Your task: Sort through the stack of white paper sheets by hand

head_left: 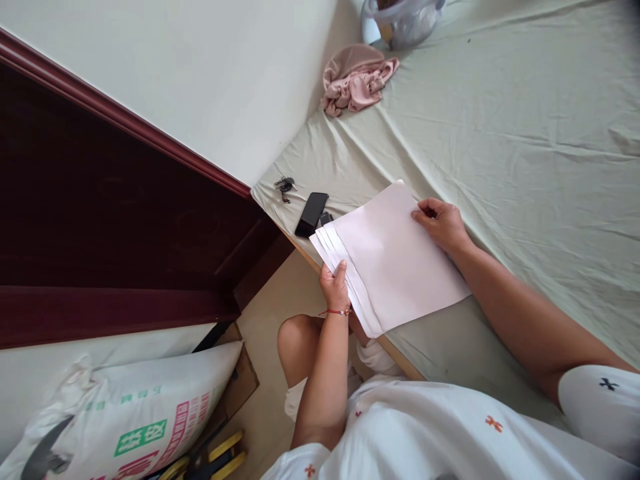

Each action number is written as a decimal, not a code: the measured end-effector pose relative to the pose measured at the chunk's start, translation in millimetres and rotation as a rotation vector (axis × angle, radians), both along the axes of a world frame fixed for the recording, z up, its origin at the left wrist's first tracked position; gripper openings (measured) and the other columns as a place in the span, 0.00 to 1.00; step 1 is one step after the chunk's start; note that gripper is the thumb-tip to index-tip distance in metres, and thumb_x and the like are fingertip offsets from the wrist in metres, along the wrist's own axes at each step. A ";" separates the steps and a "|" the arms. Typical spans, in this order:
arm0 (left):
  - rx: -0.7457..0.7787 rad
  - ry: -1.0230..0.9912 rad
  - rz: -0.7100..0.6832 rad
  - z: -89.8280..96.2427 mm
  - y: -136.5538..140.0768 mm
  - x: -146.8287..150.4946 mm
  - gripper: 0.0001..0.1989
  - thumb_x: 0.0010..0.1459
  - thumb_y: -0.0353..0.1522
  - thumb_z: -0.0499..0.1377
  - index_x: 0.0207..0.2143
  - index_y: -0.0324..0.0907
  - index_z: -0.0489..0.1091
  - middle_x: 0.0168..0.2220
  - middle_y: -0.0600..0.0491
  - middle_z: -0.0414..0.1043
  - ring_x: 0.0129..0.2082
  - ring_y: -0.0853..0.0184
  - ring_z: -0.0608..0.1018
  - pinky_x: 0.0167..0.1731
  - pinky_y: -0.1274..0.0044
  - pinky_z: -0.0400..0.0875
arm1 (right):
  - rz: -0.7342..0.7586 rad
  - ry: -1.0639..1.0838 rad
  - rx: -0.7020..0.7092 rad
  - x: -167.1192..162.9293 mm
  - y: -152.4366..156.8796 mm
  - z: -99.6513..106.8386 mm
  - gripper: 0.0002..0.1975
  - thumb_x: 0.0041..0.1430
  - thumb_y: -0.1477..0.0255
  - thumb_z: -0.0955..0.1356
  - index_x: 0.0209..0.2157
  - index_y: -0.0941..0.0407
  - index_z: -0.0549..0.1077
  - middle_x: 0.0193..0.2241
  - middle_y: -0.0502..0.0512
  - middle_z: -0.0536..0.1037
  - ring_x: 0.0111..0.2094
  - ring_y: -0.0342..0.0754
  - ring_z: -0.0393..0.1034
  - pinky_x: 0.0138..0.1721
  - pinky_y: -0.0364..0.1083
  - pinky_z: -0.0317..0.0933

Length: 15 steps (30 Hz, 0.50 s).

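Observation:
Several large white sheets of paper (400,253) lie overlapped, their left edges fanned in steps, over the front edge of the cloth-covered surface. My left hand (335,287) is closed on the stepped left edge, thumb on top and the other fingers hidden underneath. At the far right edge, my right hand (443,223) pinches the paper between thumb and fingers. Just beyond the sheets' left corner lie a black phone (311,213) and a small dark object (326,219), partly covered by the paper.
A bunch of keys (285,186) rests near the corner of the green cloth (525,153). Farther back are a crumpled pink cloth (355,80) and a clear plastic basket (410,27). A dark red wooden panel (115,187) and a white printed sack (150,407) stand at left.

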<state>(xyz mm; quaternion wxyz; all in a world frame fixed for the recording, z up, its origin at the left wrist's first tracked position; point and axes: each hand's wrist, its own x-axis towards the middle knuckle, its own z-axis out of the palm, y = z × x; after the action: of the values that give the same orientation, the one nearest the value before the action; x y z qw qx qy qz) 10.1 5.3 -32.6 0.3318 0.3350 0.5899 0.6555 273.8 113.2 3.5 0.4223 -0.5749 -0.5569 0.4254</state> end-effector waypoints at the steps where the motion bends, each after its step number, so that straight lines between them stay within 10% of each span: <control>1: -0.001 -0.004 -0.002 0.6 -0.1 0.4 0.25 0.49 0.45 0.74 0.47 0.41 0.79 0.47 0.46 0.82 0.52 0.56 0.81 0.58 0.66 0.72 | 0.002 0.005 0.003 -0.2 -0.1 -0.2 0.06 0.56 0.65 0.70 0.31 0.52 0.73 0.27 0.51 0.73 0.29 0.48 0.63 0.36 0.48 0.60; 15: -0.009 -0.001 -0.008 0.8 0.2 0.7 0.27 0.48 0.47 0.75 0.45 0.41 0.78 0.45 0.47 0.83 0.48 0.59 0.82 0.53 0.70 0.74 | -0.006 0.071 0.053 -3.1 3.2 -14.3 0.07 0.55 0.64 0.71 0.31 0.52 0.74 0.25 0.49 0.70 0.27 0.46 0.61 0.31 0.48 0.57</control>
<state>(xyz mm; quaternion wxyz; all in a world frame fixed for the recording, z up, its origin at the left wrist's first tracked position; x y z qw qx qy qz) 10.9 5.5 -31.8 0.3360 0.3355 0.5913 0.6518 270.7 116.4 -10.8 0.4583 -0.5495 -0.5509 0.4295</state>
